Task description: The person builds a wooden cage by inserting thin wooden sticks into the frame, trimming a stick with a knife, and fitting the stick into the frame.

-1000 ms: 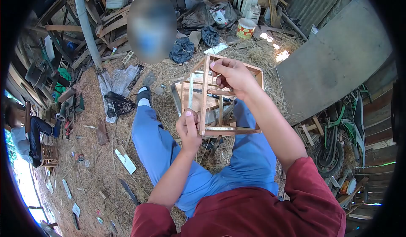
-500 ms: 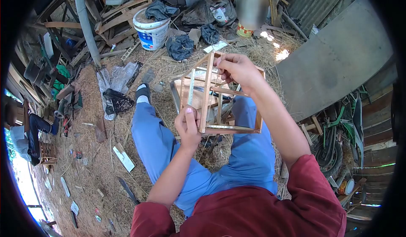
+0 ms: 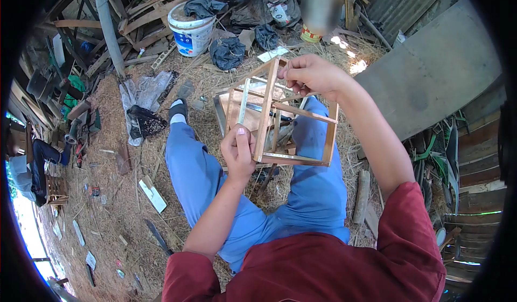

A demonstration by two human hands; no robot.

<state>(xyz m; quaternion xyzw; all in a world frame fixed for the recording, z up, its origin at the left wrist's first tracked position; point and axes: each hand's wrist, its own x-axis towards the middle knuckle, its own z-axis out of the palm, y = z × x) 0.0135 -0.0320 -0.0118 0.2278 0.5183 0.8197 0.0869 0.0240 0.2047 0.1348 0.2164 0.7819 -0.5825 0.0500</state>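
A small box-shaped wooden frame [image 3: 263, 120] of thin slats is held up between my knees. My left hand [image 3: 238, 152] is closed around its lower left edge, thumb pointing up along the slat. At the upper corner, my right hand [image 3: 315, 77] is pinched, fingertips beside the top of the near upright. Something thin may be between those fingertips, but I cannot make it out. A crossbar [image 3: 304, 112] runs below the right hand. Behind the frame, a pale brown board [image 3: 229, 108] and a dark blade-like tool are partly hidden by the slats.
A white bucket [image 3: 191, 32] topped with a black bag stands ahead, near other black bags [image 3: 226, 53]. A knife [image 3: 158, 237] lies on the straw-strewn ground at left. A large grey sheet [image 3: 431, 70] leans at right. Another person's legs [image 3: 46, 159] show at far left.
The frame has tilted slightly, and its top has shifted up and right. My right hand has moved up and right along with it. My left hand keeps its hold.
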